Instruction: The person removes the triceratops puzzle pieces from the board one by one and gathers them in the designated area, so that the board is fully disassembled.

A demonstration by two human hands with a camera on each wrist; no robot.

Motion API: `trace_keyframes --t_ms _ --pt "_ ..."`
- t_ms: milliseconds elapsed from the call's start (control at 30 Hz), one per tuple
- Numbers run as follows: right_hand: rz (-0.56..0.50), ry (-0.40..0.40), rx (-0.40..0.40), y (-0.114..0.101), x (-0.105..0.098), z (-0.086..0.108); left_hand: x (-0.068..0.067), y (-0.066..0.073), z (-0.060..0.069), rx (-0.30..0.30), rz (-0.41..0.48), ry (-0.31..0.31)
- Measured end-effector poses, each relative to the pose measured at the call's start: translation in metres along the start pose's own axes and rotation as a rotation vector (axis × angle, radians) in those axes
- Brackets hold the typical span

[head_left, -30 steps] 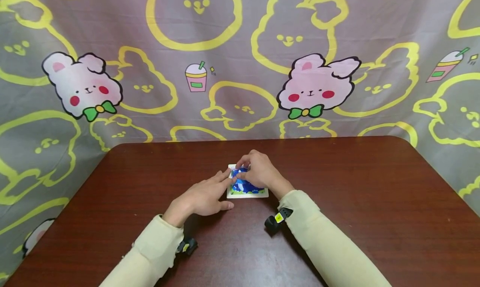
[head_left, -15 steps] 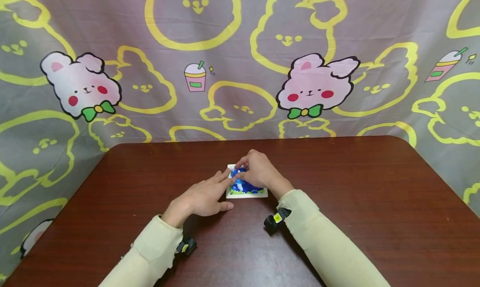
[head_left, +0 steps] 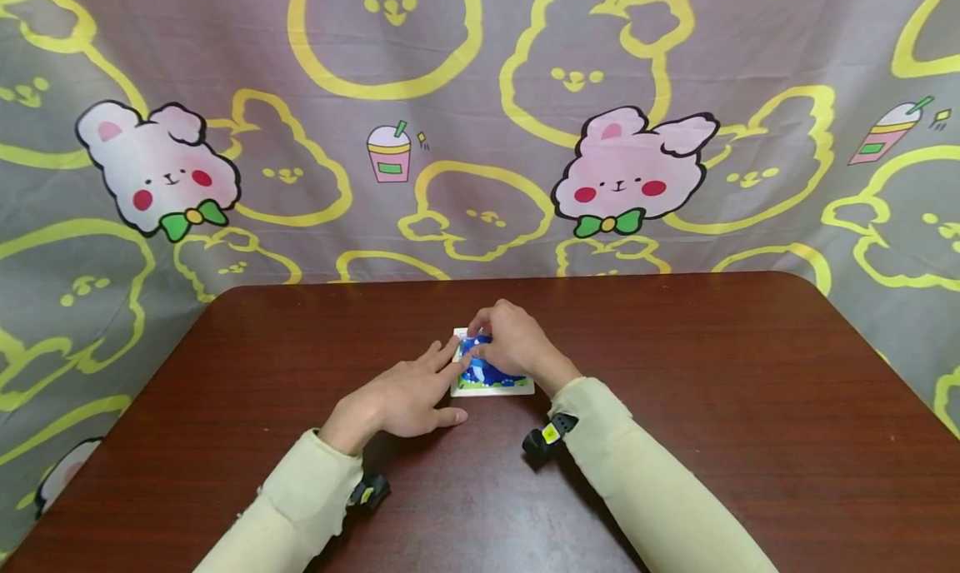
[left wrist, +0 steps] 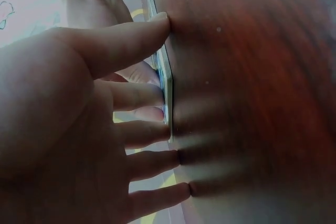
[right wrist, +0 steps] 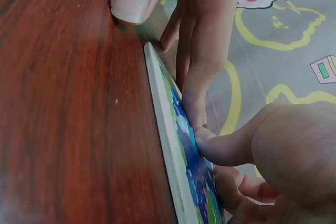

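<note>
A small white-framed board with a blue cartoon picture lies on the table in the head view. The left hand reaches it from the left, fingers spread and nearly straight, some touching its left edge. The right hand arches over the board's upper part, thumb and curled fingers closed around part of the blue picture. In the right wrist view the right thumb bears on the picture, beside a left fingertip. The left wrist view shows the left hand beside the thin board. The right palm hides the picture's upper right.
The brown table extends around the board on all sides. Behind it hangs a grey curtain with yellow outlines and printed rabbits. Each wrist wears a black strap device, the left one and the right one near the table surface.
A dark blue part at the picture's lower right sits more evenly with the rest than before. Both hands keep nearly the same place on the board, and the head view has shifted slightly.
</note>
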State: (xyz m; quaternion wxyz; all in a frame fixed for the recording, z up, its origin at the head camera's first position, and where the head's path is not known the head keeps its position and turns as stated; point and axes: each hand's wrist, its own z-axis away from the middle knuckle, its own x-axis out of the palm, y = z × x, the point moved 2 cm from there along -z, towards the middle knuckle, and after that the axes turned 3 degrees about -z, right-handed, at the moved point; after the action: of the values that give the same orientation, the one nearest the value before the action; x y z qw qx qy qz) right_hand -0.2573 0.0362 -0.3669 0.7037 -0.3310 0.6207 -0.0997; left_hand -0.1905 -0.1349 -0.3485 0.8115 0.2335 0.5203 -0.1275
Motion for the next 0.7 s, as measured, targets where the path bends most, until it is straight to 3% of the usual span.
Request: trace_keyframes --t_ms 167,333,600,700 --pt "0.001 0.003 0.027 -0.002 0.002 0.0 0.004 -0.006 -0.003 0.028 0.019 0.02" --pt "-0.016 -0.003 0.05 -0.004 0.003 0.001 0.004 -0.004 -0.003 0.005 0.048 0.013" --pt "-0.019 0.009 0.065 -0.004 0.003 0.001 0.013 -0.014 -0.011 0.04 0.038 0.035" --pt "-0.029 0.015 0.065 -0.003 0.003 0.001 0.009 -0.008 -0.007 0.029 0.042 0.027"
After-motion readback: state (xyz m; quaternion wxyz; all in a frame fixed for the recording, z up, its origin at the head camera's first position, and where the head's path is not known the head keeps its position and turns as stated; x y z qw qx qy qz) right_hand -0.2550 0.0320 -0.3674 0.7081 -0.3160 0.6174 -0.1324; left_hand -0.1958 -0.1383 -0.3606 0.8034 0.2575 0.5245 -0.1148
